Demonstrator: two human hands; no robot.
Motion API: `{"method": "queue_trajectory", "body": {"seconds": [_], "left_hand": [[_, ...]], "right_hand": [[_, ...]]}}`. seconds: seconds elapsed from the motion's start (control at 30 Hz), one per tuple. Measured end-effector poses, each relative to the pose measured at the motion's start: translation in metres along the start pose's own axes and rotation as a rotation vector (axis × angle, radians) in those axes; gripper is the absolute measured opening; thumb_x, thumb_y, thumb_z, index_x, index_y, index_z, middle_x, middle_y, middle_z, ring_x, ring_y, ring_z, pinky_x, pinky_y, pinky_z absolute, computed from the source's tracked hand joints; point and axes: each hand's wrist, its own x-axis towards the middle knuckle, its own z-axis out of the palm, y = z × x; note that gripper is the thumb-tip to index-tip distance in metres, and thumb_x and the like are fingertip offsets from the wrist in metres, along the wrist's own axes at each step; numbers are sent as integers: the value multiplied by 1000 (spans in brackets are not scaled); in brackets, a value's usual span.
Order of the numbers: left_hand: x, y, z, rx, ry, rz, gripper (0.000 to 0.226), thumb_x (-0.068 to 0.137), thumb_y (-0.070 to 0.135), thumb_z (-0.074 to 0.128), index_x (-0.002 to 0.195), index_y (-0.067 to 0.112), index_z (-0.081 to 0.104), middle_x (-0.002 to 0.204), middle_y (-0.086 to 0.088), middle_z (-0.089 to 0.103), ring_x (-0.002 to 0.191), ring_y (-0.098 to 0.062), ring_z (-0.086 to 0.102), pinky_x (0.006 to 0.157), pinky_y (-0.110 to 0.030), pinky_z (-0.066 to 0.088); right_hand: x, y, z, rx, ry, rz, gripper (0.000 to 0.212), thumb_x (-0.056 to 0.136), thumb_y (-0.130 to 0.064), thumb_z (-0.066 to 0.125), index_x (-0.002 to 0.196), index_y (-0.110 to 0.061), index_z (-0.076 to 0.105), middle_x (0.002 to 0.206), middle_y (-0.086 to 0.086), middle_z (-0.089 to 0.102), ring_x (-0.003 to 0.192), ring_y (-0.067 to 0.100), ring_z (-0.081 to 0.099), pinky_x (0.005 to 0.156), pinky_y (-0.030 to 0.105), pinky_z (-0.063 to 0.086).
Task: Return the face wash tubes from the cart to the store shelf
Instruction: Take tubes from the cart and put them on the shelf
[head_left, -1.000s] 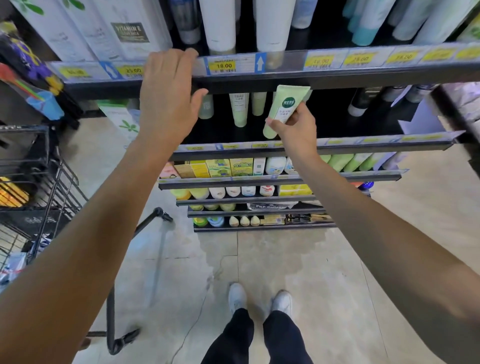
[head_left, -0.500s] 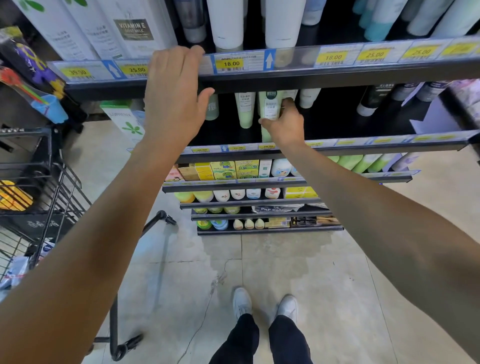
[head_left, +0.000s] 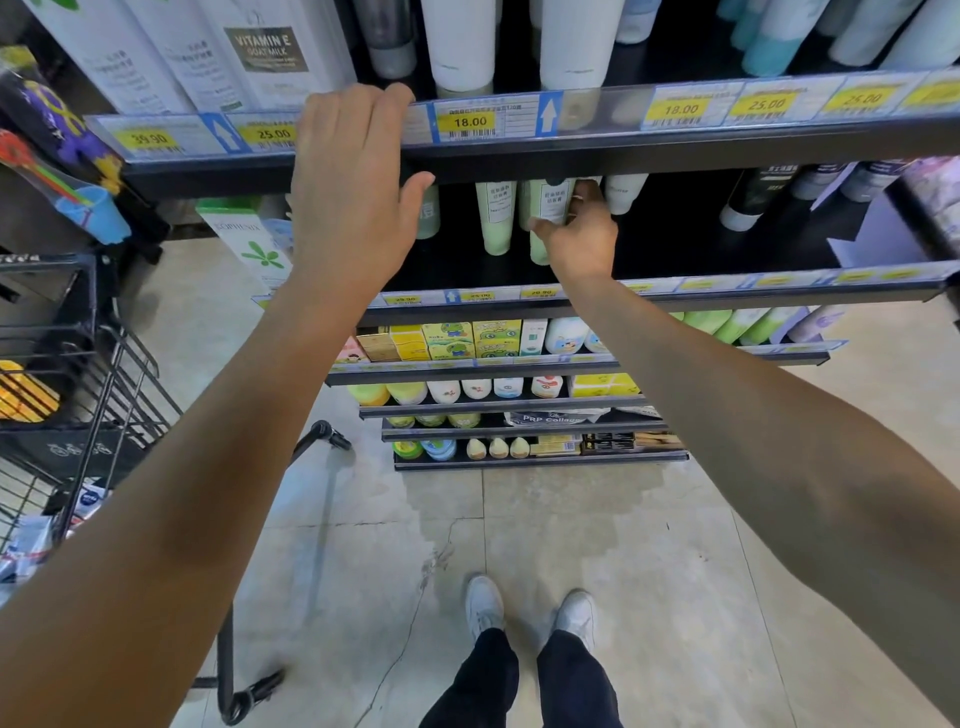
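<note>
Fingers (head_left: 582, 200) of the right hand (head_left: 582, 239) grip the upright tube (head_left: 545, 208), cap down.

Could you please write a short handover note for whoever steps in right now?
Left hand: open, fingers resting over the upper shelf edge.
Right hand: gripping a green tube, standing it on the second shelf beside a matching tube.
Done: this tube is at its slot but not yet released.
Left: let go, then check the cart on the left; whether more tubes remain in it cannot be told from here.
</note>
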Motion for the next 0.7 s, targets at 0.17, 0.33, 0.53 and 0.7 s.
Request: {"method": "queue_trajectory", "body": {"seconds": [0.17,0.33,0.53,0.7], "left_hand": [[0,1,-1,-6,-4,-15,52,97,37,59,141,13,45,131,-12,54,121,-33,46,107,-39,31],[0,3,-1,-9,-3,-25,52,96,36,60,141,13,46,131,-11,54,122,-33,46,108,-39,31],[1,1,0,-18,-11,-17,52,95,34,62,140,13,47,129,-10,55,119,-32,47,108,-39,32],[3,1,-4,-47,-68,-6,58,93,32,65,143,10,45,131,-13,54,121,-34,48,110,-41,32]], "right_hand": [[3,-1,2,-5,-13,-18,48,85,-18,82,128,-14,60,117,-1,73,109,18,69,89,24,50],[7,-1,6,-38,-34,-28,48,85,-22,83,127,-14,60,118,0,73,110,19,69,88,24,50],[4,-1,5,-43,-58,-8,47,86,-22,83,127,-13,60,119,0,72,112,19,68,89,24,50],[-12,-3,-10,-98,-90,31,51,86,-23,83,129,-12,61,122,5,73,117,22,67,103,34,53]]}}
